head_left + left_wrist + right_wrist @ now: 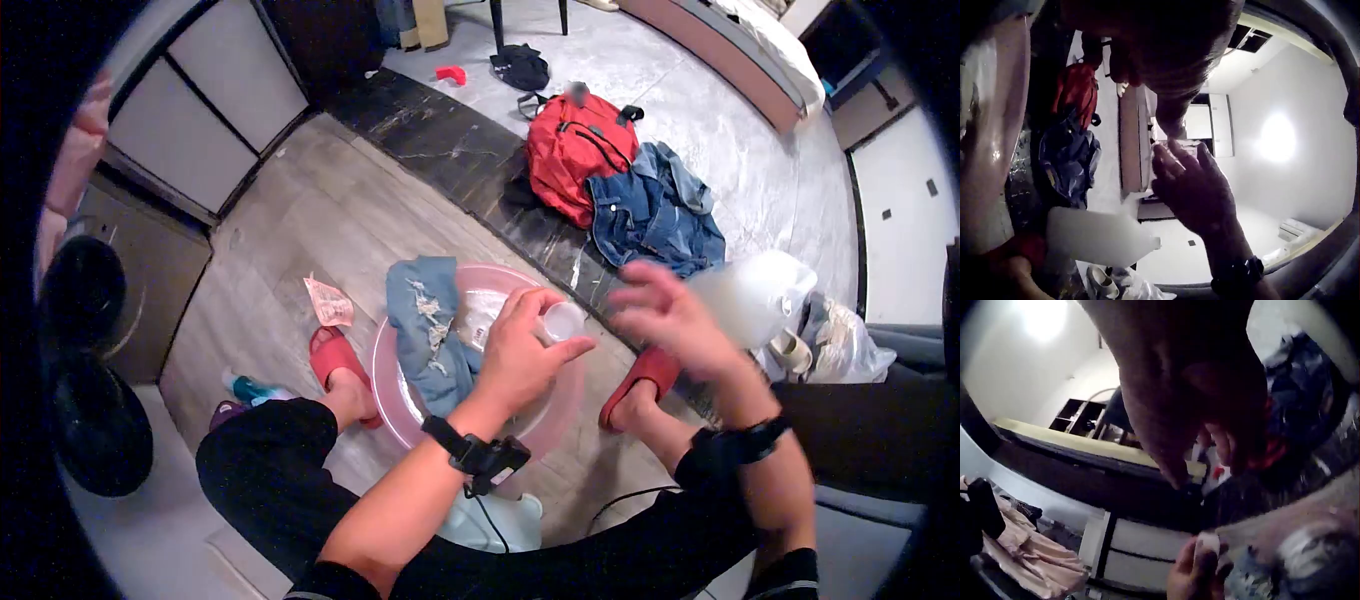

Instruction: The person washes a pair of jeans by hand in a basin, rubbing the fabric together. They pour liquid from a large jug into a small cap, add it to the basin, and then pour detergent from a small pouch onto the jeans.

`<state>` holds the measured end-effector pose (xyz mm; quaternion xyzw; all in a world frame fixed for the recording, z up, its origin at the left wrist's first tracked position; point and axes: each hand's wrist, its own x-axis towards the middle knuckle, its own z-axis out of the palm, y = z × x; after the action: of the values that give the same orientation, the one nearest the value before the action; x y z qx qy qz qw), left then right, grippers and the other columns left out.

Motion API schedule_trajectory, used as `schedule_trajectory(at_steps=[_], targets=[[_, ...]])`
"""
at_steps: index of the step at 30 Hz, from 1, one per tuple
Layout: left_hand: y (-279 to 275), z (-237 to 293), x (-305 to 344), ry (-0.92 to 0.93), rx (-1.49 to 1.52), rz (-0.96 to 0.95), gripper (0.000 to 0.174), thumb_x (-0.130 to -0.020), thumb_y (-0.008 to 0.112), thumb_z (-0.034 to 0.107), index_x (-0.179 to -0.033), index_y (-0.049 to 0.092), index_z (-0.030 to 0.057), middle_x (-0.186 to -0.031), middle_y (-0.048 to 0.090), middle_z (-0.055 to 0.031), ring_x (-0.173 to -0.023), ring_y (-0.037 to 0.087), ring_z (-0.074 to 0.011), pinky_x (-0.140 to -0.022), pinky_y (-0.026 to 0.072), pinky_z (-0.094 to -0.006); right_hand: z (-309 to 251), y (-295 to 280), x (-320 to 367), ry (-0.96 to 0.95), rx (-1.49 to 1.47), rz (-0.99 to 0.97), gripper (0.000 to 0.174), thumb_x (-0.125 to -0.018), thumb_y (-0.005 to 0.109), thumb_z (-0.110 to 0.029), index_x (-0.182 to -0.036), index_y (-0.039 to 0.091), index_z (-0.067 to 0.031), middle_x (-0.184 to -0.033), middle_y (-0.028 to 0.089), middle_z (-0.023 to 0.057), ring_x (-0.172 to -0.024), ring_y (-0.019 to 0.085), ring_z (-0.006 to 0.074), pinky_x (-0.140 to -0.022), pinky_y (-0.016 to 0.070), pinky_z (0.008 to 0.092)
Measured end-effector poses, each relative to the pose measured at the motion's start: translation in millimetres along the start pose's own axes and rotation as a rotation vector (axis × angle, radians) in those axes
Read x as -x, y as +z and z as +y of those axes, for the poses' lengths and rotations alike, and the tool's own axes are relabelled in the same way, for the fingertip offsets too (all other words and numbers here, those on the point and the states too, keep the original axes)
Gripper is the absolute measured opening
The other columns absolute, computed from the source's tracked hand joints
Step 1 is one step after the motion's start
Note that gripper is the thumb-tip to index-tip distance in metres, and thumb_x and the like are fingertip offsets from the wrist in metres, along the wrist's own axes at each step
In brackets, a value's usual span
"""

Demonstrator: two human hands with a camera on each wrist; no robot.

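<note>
In the head view my left hand (520, 350) holds a small white cap (565, 322) between thumb and fingers, above a pink basin (572, 395). The right wrist view also shows the cap (1209, 542) in that hand. Blurred, with loose, spread fingers, my right hand (672, 318) is raised to the right of the cap, holding nothing visible. Behind it, a translucent white jug (755, 295) stands on the floor. Wet blue denim (420, 320) with frayed patches hangs over the basin's left side, with some water inside.
A red backpack (580, 150) and jeans (655, 210) lie beyond the basin. Red slippers (340, 360) are on my feet, either side of it. A pale bottle (510, 525) stands between my legs; a pink packet (328, 300) lies on the left. Plastic bags (850, 345) lie right.
</note>
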<state>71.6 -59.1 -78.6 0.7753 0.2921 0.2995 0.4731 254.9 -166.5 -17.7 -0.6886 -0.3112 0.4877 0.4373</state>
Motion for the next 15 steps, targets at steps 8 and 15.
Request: schedule_trajectory(at_steps=[8,15], targets=[[-45.4,-36.1,20.4,-0.004,-0.101,0.078,0.04,-0.066,0.078,0.019,-0.096,0.057,0.0033,-0.094,0.059,-0.0115,-0.089,0.058,-0.0303,-0.079,0.0468,-0.0362,25.6,127.9,-20.0,-0.005,-0.221,-0.083,0.062,-0.079,0.069,-0.006,-0.133,0.038,-0.0022,-0.093,0.06,0.0063,-0.084,0.059,0.0111,-0.074,0.0481,0.0257],[-49.0,-53.9,24.6,-0.044,-0.079,0.037,0.045,-0.065,0.076,0.017,-0.102,0.054,0.0035,-0.1,0.058,-0.0136,-0.095,0.056,-0.0341,-0.082,0.046,-0.0396,29.8,144.0,-30.5,0.015,-0.175,-0.053,0.048,-0.079,0.067,-0.004,-0.125,0.051,-0.0043,-0.088,0.059,0.0007,-0.078,0.057,0.0077,-0.068,0.0483,0.0231]])
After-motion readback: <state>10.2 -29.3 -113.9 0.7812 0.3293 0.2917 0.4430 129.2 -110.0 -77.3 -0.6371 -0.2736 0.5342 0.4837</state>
